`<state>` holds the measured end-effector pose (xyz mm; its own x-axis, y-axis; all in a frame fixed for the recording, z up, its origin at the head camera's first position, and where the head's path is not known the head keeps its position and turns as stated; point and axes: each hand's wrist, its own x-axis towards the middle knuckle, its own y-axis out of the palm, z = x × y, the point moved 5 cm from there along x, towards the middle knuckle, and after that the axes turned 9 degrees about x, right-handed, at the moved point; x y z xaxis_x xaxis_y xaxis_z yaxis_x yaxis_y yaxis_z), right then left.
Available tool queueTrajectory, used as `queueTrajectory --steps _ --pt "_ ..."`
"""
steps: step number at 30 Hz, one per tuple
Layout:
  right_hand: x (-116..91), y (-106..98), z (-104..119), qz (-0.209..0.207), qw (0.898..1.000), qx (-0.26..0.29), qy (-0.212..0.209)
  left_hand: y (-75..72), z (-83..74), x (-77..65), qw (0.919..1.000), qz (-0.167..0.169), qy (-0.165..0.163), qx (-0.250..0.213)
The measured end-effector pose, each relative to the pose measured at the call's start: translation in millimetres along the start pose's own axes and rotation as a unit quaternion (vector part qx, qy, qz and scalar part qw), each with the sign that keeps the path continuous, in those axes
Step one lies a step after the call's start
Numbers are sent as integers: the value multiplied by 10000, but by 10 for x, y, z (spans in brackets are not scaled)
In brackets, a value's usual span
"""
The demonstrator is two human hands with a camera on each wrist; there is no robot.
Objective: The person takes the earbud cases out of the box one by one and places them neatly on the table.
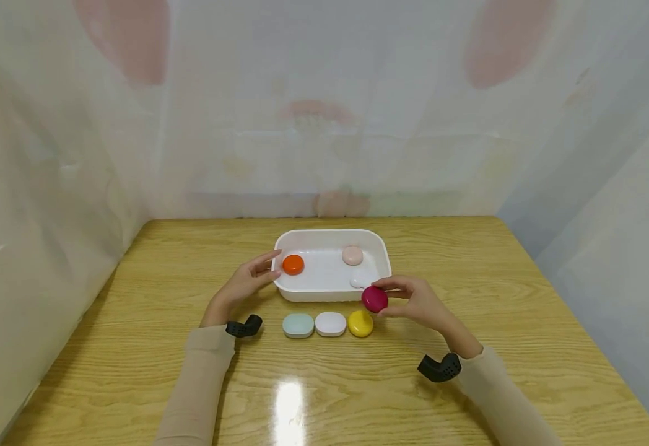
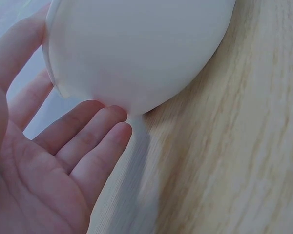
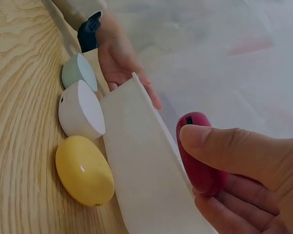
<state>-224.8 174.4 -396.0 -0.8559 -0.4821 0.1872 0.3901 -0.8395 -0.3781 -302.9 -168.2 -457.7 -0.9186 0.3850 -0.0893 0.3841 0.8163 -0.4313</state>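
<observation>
while left hand [image 1: 244,282] against tub [image 1: 317,295], crimson disc [image 1: 373,300] in right hand [image 1: 420,302]

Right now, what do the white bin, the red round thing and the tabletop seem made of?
The white bin looks plastic, satin, with thin smooth walls. The red round thing: likely hard plastic, glossy sheen. The tabletop: wood or laminate, shiny, with grain and glare.

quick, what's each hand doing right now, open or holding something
Left hand: open, touching the end of the white bin.
Right hand: closed, holding the magenta round object.
</observation>
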Motion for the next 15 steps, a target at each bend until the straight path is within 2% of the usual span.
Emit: queueTrajectory --steps 8,15 --pt "-126 -51 -127 189 9997 91 130 -3 11 4 9999 -15 -90 -115" --pt "-191 -38 -331 403 9986 25 339 1 7 3 10000 14 -20 -59"
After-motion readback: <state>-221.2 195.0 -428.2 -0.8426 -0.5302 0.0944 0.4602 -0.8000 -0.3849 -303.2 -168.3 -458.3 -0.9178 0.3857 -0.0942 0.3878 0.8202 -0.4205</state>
